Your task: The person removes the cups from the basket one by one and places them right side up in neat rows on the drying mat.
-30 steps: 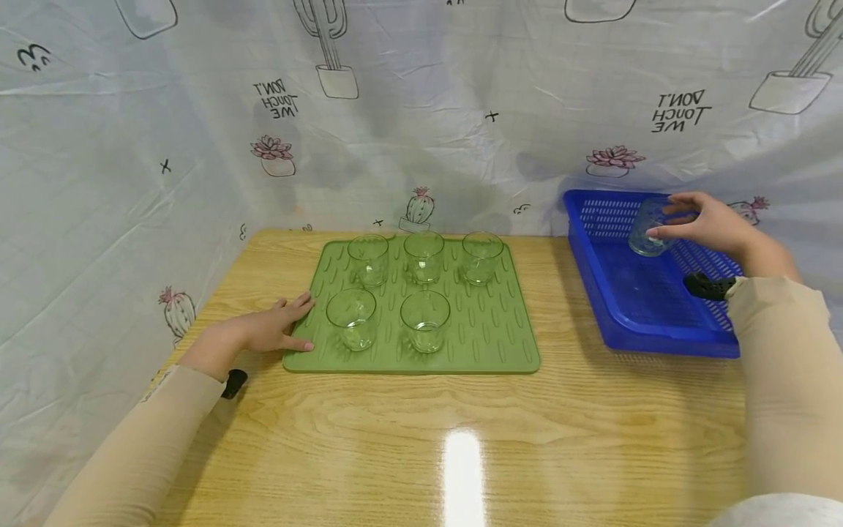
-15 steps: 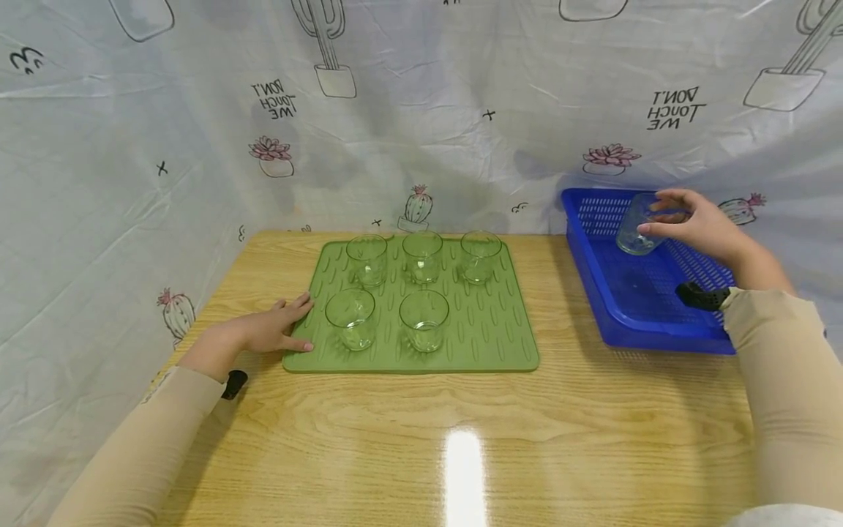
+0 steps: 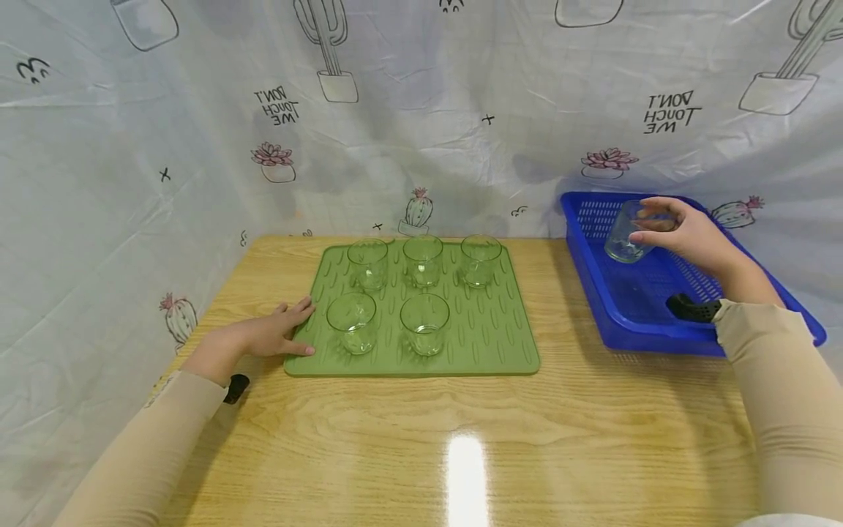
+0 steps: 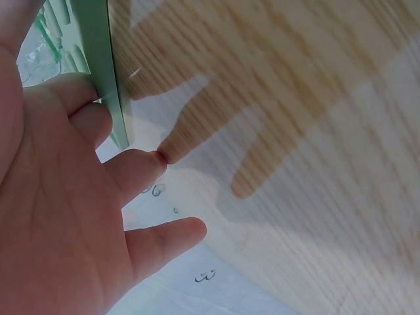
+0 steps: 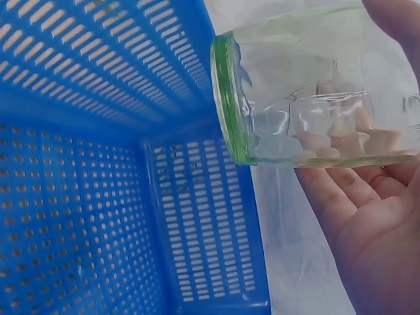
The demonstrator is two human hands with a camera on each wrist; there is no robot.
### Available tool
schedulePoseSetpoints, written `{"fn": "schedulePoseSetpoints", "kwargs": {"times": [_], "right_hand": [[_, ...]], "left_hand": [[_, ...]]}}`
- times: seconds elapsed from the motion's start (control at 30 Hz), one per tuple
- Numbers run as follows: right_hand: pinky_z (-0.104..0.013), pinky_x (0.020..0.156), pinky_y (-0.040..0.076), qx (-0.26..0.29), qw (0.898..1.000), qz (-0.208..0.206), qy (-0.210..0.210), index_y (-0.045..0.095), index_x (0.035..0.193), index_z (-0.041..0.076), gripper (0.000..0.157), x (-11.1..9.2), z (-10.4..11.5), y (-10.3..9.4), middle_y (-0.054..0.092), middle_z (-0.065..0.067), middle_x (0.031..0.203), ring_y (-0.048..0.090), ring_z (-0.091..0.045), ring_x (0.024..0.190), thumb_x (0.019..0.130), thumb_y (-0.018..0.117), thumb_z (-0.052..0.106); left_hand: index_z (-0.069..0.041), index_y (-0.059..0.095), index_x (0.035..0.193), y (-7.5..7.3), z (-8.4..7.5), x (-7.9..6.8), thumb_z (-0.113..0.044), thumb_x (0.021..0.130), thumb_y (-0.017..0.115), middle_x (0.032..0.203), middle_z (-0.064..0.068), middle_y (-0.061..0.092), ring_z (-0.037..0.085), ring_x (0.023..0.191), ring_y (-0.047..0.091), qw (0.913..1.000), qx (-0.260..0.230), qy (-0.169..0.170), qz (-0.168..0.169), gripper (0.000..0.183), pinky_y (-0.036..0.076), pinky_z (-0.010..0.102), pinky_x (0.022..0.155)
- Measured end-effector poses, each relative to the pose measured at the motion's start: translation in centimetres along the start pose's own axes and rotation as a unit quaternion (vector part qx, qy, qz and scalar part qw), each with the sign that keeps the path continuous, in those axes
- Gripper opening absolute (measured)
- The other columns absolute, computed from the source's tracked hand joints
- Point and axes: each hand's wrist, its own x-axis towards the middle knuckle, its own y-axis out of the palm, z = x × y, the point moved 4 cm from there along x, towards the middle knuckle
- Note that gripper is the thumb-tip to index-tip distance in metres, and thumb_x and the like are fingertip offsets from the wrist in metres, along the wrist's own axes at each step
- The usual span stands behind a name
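My right hand (image 3: 681,230) grips a clear drinking glass (image 3: 623,238) over the blue plastic basket (image 3: 596,307), thumb on one side and fingers on the other. In the right wrist view the glass (image 5: 308,92) shows its thick greenish base pointing toward the basket (image 5: 151,138). My left hand (image 3: 273,329) lies at the left edge of the green mat (image 3: 487,344), fingers spread and straight. The left wrist view shows the palm side of that hand (image 4: 72,190) beside the mat edge. On the mat stand several glasses, three along the back and two in front, such as the front left glass (image 3: 352,322).
A wooden table (image 3: 369,439) carries the mat and the basket. Behind and to the left hangs a pale sheet (image 3: 421,146) printed with cacti. The front right part of the mat has no glass on it.
My right hand has moved left with the glass, toward the basket's left side, and the glass has tilted. The left hand and the glasses on the mat have stayed in place.
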Motion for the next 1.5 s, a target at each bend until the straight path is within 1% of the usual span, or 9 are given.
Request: {"fn": "schedulePoseSetpoints", "kwargs": {"times": [0.13, 0.27, 0.43, 0.57, 0.8, 0.87, 1.1, 1.3, 1.5], "right_hand": [[-0.010, 0.080, 0.043, 0.009, 1.000, -0.009, -0.017, 0.033, 0.157, 0.003, 0.070, -0.1, 0.5, 0.5, 0.052, 0.021, 0.121, 0.050, 0.015, 0.106, 0.101, 0.070, 0.019], [-0.009, 0.080, 0.045, 0.022, 0.999, -0.020, -0.034, 0.041, 0.150, 0.007, 0.059, -0.3, 1.1, 1.0, 0.053, 0.023, 0.118, 0.052, 0.014, 0.104, 0.099, 0.071, 0.013], [-0.010, 0.080, 0.046, 0.044, 0.997, -0.029, -0.060, 0.045, 0.142, 0.010, 0.049, -0.5, 1.8, 1.5, 0.054, 0.023, 0.115, 0.054, 0.010, 0.104, 0.099, 0.069, 0.005], [-0.011, 0.081, 0.047, 0.064, 0.994, -0.026, -0.081, 0.047, 0.137, 0.014, 0.045, -0.6, 2.5, 2.0, 0.055, 0.023, 0.119, 0.054, 0.006, 0.107, 0.099, 0.066, 0.000], [-0.014, 0.082, 0.048, 0.087, 0.989, -0.011, -0.121, 0.050, 0.135, 0.018, 0.048, -0.8, 4.1, 3.2, 0.064, 0.025, 0.118, 0.056, 0.000, 0.112, 0.097, 0.064, -0.008], [-0.015, 0.082, 0.048, 0.089, 0.988, -0.007, -0.122, 0.050, 0.136, 0.019, 0.049, -0.8, 4.6, 3.6, 0.064, 0.024, 0.119, 0.056, -0.001, 0.113, 0.097, 0.065, -0.008], [-0.016, 0.083, 0.050, 0.086, 0.989, 0.007, -0.117, 0.047, 0.140, 0.015, 0.051, -0.9, 6.0, 4.8, 0.063, 0.021, 0.121, 0.055, -0.003, 0.115, 0.097, 0.066, -0.005], [-0.017, 0.085, 0.052, 0.116, 0.985, 0.018, -0.129, 0.048, 0.139, 0.012, 0.050, -1.2, 7.2, 5.7, 0.064, 0.018, 0.121, 0.058, 0.000, 0.114, 0.097, 0.065, -0.007], [-0.018, 0.085, 0.054, 0.146, 0.979, 0.034, -0.136, 0.047, 0.141, 0.010, 0.052, -1.2, 8.1, 6.6, 0.062, 0.011, 0.125, 0.059, -0.001, 0.115, 0.096, 0.065, -0.008]], "left_hand": [[0.007, 0.010, 0.162, 0.0, 0.2, 0.0, -0.047, 0.098, 0.068, 0.167, 0.028, -0.006, 0.060, 0.146, -0.010, 1.0000, 0.002, -0.002, -0.001, 0.102, 0.011, 0.079, 0.110], [0.007, 0.010, 0.162, -0.1, 0.3, 0.1, -0.048, 0.098, 0.068, 0.167, 0.028, -0.006, 0.060, 0.146, -0.009, 1.0000, 0.008, -0.001, -0.002, 0.102, 0.012, 0.079, 0.110], [0.008, 0.009, 0.161, -0.2, 0.4, 0.2, -0.047, 0.098, 0.068, 0.167, 0.028, -0.007, 0.060, 0.146, -0.010, 1.0000, 0.006, 0.000, 0.000, 0.102, 0.011, 0.079, 0.110], [0.008, 0.009, 0.161, -0.2, 0.4, 0.2, -0.047, 0.098, 0.068, 0.167, 0.028, -0.007, 0.060, 0.146, -0.011, 1.0000, 0.003, 0.001, 0.001, 0.102, 0.010, 0.078, 0.110], [0.008, 0.009, 0.161, -0.2, 0.5, 0.3, -0.046, 0.098, 0.068, 0.167, 0.028, -0.008, 0.060, 0.146, -0.010, 1.0000, 0.003, 0.001, 0.002, 0.102, 0.009, 0.078, 0.110], [0.008, 0.009, 0.161, -0.2, 0.5, 0.3, -0.046, 0.098, 0.067, 0.167, 0.028, -0.007, 0.060, 0.146, -0.010, 1.0000, 0.004, 0.001, 0.002, 0.102, 0.010, 0.078, 0.110], [0.008, 0.010, 0.161, -0.2, 0.7, 0.3, -0.047, 0.098, 0.068, 0.167, 0.028, -0.007, 0.060, 0.146, -0.010, 1.0000, 0.007, 0.003, 0.003, 0.102, 0.011, 0.079, 0.110], [0.008, 0.010, 0.161, -0.1, 0.8, 0.4, -0.047, 0.098, 0.068, 0.167, 0.028, -0.007, 0.060, 0.146, -0.010, 1.0000, 0.007, 0.005, 0.002, 0.102, 0.011, 0.079, 0.109], [0.008, 0.009, 0.161, 0.0, 0.9, 0.4, -0.048, 0.098, 0.067, 0.167, 0.028, -0.007, 0.060, 0.146, -0.010, 1.0000, 0.008, 0.005, 0.003, 0.102, 0.012, 0.079, 0.110]]}}
